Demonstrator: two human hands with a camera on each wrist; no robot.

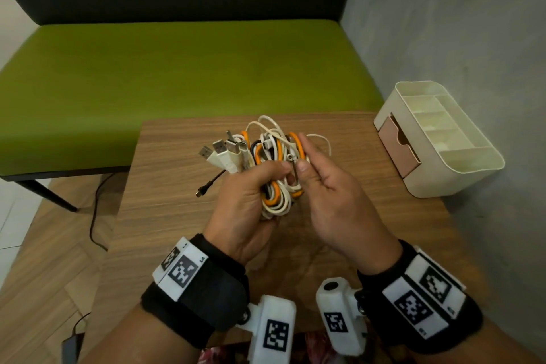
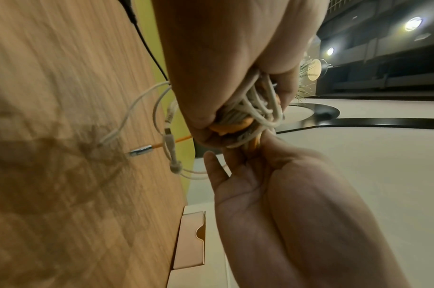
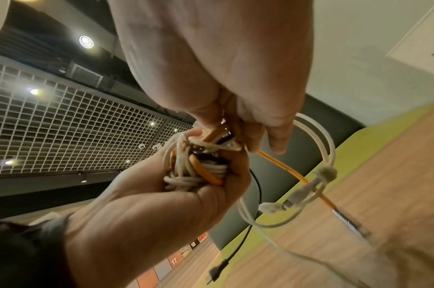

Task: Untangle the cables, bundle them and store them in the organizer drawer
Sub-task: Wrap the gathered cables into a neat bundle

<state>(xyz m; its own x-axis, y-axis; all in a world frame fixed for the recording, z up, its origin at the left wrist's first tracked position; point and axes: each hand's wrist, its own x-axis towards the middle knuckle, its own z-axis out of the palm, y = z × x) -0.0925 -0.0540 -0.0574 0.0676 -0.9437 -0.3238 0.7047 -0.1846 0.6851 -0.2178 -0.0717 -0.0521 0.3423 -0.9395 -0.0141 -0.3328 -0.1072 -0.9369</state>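
Observation:
A bundle of white, orange and black cables [image 1: 274, 177] is held above the wooden table [image 1: 177, 216]. My left hand [image 1: 266, 180] grips it around the middle, and several USB plugs [image 1: 221, 148] stick out to the left. My right hand [image 1: 304, 156] pinches a strand at the bundle's top right between thumb and fingers. In the right wrist view, an orange cable [image 3: 284, 167] and white loops [image 3: 319, 132] trail from the bundle [image 3: 193, 173] towards the table. A black cable end [image 1: 206, 189] hangs just above the tabletop. The cream organizer [image 1: 472, 156] stands at the table's right edge, its pink drawer [image 1: 399, 145] partly pulled out.
A green bench [image 1: 177, 74] with a dark backrest runs behind the table. A grey wall [image 1: 472, 23] stands close on the right, behind the organizer. A black cord [image 1: 94, 216] lies on the wood floor to the left, near a dark device [image 1: 71, 346].

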